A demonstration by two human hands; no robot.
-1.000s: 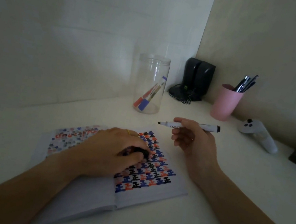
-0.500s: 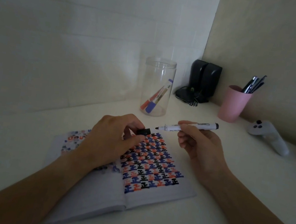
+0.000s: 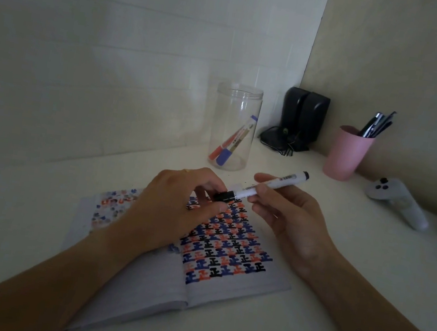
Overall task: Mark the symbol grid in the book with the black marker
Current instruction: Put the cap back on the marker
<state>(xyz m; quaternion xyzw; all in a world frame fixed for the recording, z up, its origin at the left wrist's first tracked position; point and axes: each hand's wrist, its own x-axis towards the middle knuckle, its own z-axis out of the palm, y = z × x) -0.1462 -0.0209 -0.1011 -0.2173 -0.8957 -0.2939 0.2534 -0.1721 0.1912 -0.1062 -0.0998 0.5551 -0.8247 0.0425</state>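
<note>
An open book (image 3: pixel 238 287) lies on the white desk, its right page filled with a grid of black, blue and orange symbols (image 3: pixel 228 246). Above the page my right hand (image 3: pixel 288 221) holds the black marker (image 3: pixel 274 185) by its white barrel, nearly level, tip pointing left. My left hand (image 3: pixel 177 207) pinches the marker's black cap (image 3: pixel 224 196), which sits over the marker's tip end. The left hand covers part of the left page and the grid's upper left.
A clear jar (image 3: pixel 234 128) with a red and a blue marker stands behind the book. Black speakers (image 3: pixel 302 118) sit in the corner, a pink cup (image 3: pixel 346 153) of pens to their right, and a white game controller (image 3: pixel 399 201) at the far right.
My left hand lifted off the page with the cap and met the marker's tip. My right hand brought the marker down and left. The bare tip is now covered by the cap.
</note>
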